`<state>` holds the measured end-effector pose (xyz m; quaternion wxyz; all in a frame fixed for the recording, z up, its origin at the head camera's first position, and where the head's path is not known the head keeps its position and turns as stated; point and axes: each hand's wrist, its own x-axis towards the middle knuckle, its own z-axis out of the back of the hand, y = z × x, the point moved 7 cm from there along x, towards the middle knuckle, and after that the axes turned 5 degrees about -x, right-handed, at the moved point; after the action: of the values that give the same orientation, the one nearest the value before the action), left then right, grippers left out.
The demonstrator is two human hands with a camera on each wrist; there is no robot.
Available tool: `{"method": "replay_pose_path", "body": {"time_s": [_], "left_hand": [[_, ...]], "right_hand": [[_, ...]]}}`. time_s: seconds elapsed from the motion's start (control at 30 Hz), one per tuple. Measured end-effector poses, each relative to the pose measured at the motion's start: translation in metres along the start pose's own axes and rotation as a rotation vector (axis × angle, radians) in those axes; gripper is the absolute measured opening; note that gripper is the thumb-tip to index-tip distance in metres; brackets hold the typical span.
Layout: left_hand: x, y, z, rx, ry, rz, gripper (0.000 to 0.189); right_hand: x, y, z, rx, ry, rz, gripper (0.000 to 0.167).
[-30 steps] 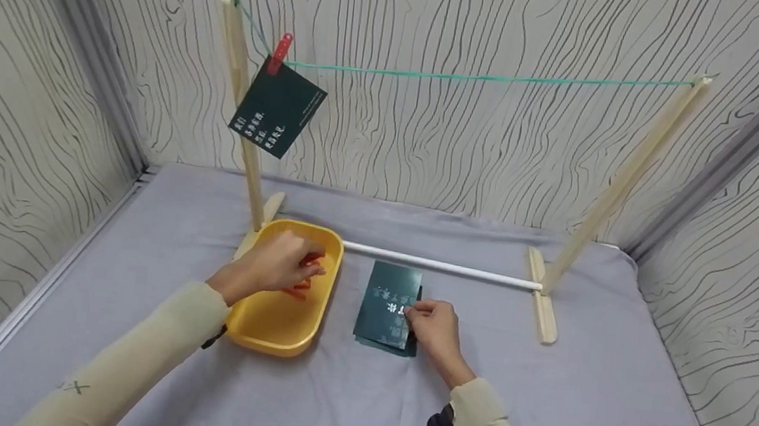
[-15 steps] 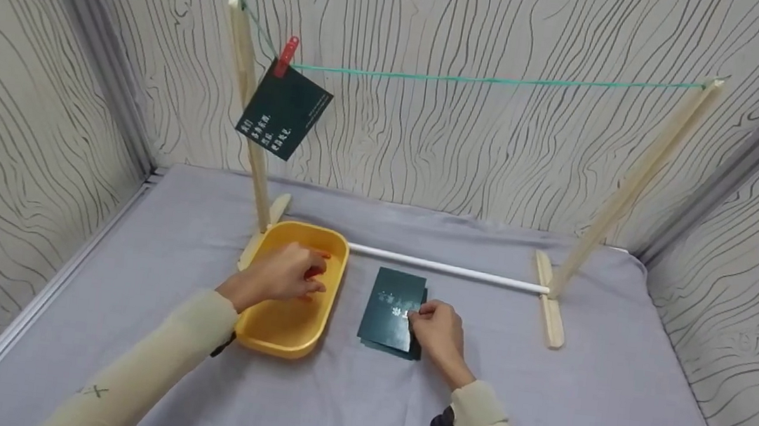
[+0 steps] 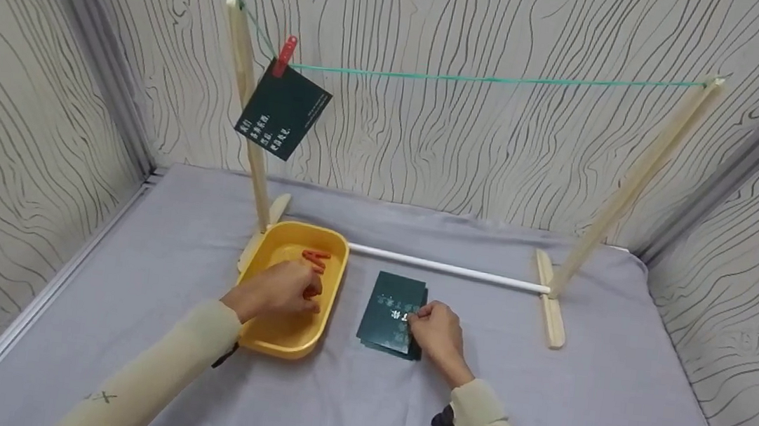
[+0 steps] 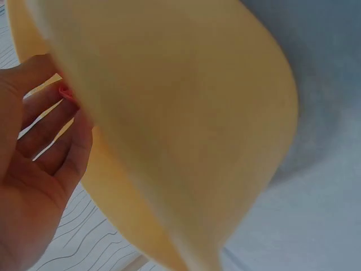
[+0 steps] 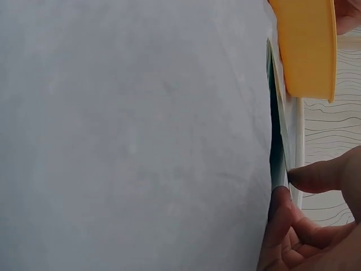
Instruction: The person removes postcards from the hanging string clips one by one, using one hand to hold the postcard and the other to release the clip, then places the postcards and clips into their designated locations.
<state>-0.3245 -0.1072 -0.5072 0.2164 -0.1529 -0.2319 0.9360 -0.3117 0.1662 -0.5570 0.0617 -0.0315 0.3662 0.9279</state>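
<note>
In the head view my left hand (image 3: 283,291) is down inside the yellow plastic tub (image 3: 281,344), fingers curled. The left wrist view shows a red clothespin (image 4: 67,94) between its thumb and fingers, partly hidden by the tub's rim. Other red clothespins (image 3: 316,258) lie in the tub just beyond the hand. My right hand (image 3: 439,332) pinches the right edge of the top dark green card (image 3: 388,302) on a small stack. That card's edge is lifted off the ones below in the right wrist view, with the thumb above and fingers beneath.
Behind stands a wooden frame with two posts (image 3: 636,183), a green string (image 3: 464,77) and a white rod (image 3: 444,267) low down. A dark green card (image 3: 284,111) hangs at the string's left end from a red clothespin (image 3: 284,56). Grey cloth (image 3: 359,408) covers the table.
My left hand has drawn back toward me within the tub, uncovering red clothespins beyond it. The right hand keeps its pinch on the card's edge. The head view has shifted slightly.
</note>
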Motion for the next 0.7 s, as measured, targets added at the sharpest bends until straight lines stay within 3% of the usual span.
{"method": "replay_pose_path", "body": {"time_s": [0.23,0.53,0.7], "left_hand": [[-0.004,-0.001,-0.005,0.020,0.014,-0.068,0.011],[-0.006,0.006,-0.013,0.029,0.092,0.039,0.018],[-0.008,0.004,-0.016,0.049,0.108,0.041,0.013]], "right_hand": [[0.000,0.002,0.001,-0.043,-0.024,0.025,0.016],[0.000,0.003,0.000,-0.064,-0.004,0.027,0.017],[0.000,0.004,0.001,-0.070,0.010,0.027,0.017]]}}
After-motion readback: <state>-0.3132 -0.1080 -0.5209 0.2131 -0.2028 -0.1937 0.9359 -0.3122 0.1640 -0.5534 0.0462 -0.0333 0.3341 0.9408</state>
